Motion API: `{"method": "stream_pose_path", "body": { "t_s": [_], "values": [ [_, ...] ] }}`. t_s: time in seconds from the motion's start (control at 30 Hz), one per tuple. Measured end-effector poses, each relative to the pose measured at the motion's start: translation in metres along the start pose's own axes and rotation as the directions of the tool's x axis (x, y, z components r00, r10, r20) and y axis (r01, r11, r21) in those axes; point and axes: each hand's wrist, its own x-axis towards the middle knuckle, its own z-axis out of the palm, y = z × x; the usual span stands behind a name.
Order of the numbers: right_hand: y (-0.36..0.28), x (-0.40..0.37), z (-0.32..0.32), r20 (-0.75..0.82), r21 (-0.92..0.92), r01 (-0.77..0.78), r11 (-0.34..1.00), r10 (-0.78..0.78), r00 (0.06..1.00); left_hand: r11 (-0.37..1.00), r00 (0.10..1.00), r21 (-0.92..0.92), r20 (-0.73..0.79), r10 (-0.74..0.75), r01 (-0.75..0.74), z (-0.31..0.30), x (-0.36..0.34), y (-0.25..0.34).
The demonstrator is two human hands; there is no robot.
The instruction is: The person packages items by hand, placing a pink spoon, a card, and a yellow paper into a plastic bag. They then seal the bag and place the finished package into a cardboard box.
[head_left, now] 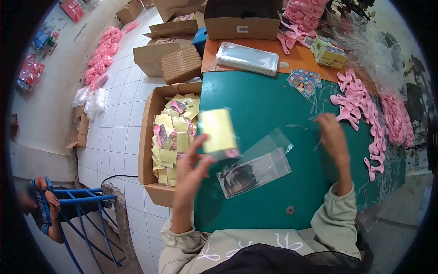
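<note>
My left hand (190, 166) grips the lower left edge of a clear packet (217, 130) with a pale yellow card and something pink at its bottom corner. The packet is slightly blurred, above the table's left edge beside the carton. My right hand (333, 137) is over the right side of the green table, its fingers drawn together near thin strips of clear plastic; what they hold, if anything, I cannot make out. Flat clear plastic bags (255, 171) lie between my hands. Just beyond my right hand are pink spoons (353, 102) in a long loose row.
A carton (148, 150) full of similar packets stands at the table's left. Printed cards (303, 83), a stack of clear bags (247, 57) and card bundles (328, 51) lie toward the back. Another person (45, 201) is at lower left, beside a blue metal frame (86, 201).
</note>
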Motion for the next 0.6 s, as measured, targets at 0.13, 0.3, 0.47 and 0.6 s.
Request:
{"method": "stream_pose_path", "body": {
  "t_s": [0.13, 0.3, 0.47, 0.6],
  "values": [
    [0.075, -0.006, -0.008, 0.005, -0.382, -0.039, 0.923, 0.045, 0.999, 0.983, 0.954, 0.143, -0.259, 0.149, -0.115, -0.078, 0.011, -0.028],
    [0.069, -0.003, -0.019, -0.043, -0.382, -0.014, 0.924, -0.002, 0.999, 0.595, 0.884, 0.793, -0.179, 0.431, -0.130, -0.087, 0.024, -0.037],
    [0.024, 0.021, -0.032, -0.254, 0.351, -0.069, 0.934, 0.166, 0.953, 0.510, 0.850, 0.720, 0.215, 0.480, -0.470, 0.054, 0.045, -0.012],
    [-0.018, 0.034, -0.035, -0.114, 0.688, -0.052, 0.724, 0.178, 0.977, 0.412, 0.817, 0.751, 0.285, 0.501, -0.515, 0.120, 0.056, -0.033]
  ]
}}
